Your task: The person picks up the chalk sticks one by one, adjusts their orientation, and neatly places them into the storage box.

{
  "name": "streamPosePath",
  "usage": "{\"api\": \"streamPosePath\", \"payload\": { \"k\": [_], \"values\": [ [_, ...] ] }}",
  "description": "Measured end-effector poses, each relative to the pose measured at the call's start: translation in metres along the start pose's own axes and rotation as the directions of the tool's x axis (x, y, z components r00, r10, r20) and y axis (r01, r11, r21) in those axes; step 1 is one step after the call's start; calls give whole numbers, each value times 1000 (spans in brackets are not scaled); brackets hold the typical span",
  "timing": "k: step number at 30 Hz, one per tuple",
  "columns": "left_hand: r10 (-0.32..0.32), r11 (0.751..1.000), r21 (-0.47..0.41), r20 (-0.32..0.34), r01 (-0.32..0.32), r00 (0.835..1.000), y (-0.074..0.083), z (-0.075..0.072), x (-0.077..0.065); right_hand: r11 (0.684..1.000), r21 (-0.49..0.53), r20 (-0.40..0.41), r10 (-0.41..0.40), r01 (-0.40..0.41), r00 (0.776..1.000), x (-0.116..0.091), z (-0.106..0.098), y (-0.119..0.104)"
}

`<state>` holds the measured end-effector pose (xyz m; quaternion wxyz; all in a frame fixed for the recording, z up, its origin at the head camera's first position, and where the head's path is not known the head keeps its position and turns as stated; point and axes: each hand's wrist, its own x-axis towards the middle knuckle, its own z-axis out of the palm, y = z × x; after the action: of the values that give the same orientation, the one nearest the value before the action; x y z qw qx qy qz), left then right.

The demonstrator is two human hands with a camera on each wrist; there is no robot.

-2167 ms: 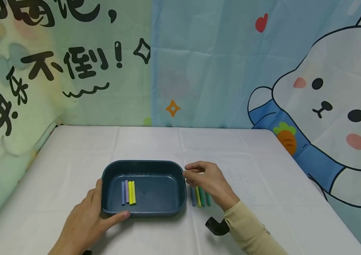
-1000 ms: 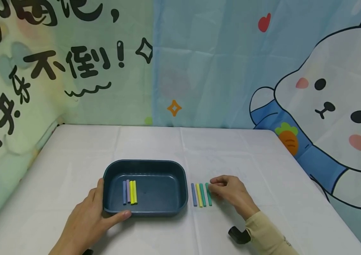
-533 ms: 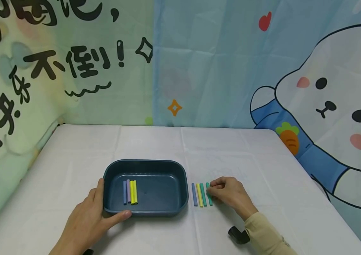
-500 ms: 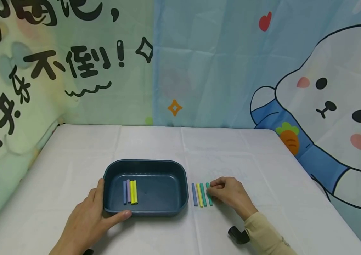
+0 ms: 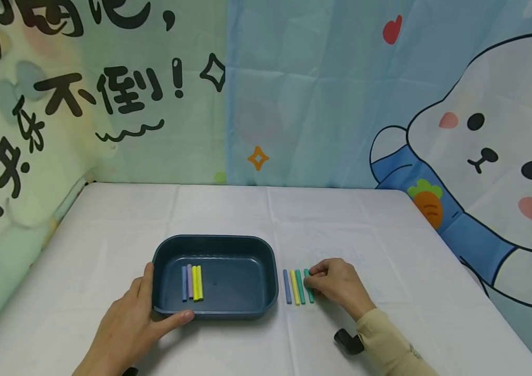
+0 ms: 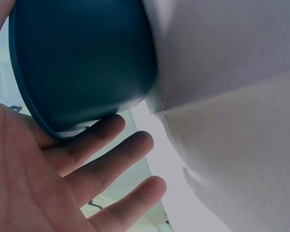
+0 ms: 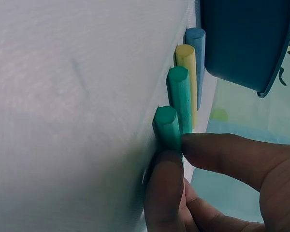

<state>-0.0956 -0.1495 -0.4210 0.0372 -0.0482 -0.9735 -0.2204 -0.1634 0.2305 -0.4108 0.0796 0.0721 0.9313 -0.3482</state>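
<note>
A dark blue tray [image 5: 242,277] holds a blue, a purple and two yellow chalk sticks [image 5: 195,283]. My left hand [image 5: 127,318] rests against its near left corner, thumb along the front and extended fingers along the left side. Right of the tray, a blue chalk [image 5: 286,286], a yellow chalk [image 5: 294,287] and a green chalk [image 5: 300,287] lie in a row on the cloth. At the row's right end, my right hand [image 5: 338,284] pinches a second green chalk [image 7: 166,125] between thumb and finger. The chalk's far part is hidden by the fingers in the right wrist view.
A white cloth [image 5: 228,209] covers the table. Behind it hangs a printed backdrop [image 5: 294,94] with lettering and a cartoon animal. A black strap piece [image 5: 349,342] sticks out by the right sleeve [image 5: 390,342].
My right hand has moved from beside the tray's right rim rightward to the last green chalk and has stayed there. My left hand and the chalk in the tray keep their places.
</note>
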Motion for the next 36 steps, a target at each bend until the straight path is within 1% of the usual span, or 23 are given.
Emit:
{"api": "streamPosePath", "payload": {
  "k": [4, 9, 12, 16, 22, 28, 36],
  "values": [
    [-8, 1000, -1, 9, 8, 1000, 0, 0, 1, 1000, -11, 0, 8, -8, 1000, 1, 0, 0],
    [-5, 1000, -2, 6, 5, 1000, 0, 0, 1, 999, 12, 11, 29, -30, 1000, 3, -1, 3],
    [0, 1000, -2, -1, 0, 1000, 0, 0, 0, 996, 68, 21, 57, -59, 998, 4, -1, 6],
    [-5, 1000, -5, 8, 5, 1000, 0, 0, 0, 983, 157, 34, 93, -98, 995, 5, -1, 8],
    [-12, 1000, -8, 17, 13, 1000, 0, -1, 1, 962, 255, 55, 90, -101, 994, 5, -2, 12],
    [-13, 1000, -8, 18, 13, 1000, 0, -1, 1, 950, 291, 63, 102, -116, 993, 8, -3, 14],
    [-26, 1000, -7, 33, 26, 999, 1, -1, 2, 938, 319, 85, 116, -137, 990, 8, -4, 10]
  ]
}}
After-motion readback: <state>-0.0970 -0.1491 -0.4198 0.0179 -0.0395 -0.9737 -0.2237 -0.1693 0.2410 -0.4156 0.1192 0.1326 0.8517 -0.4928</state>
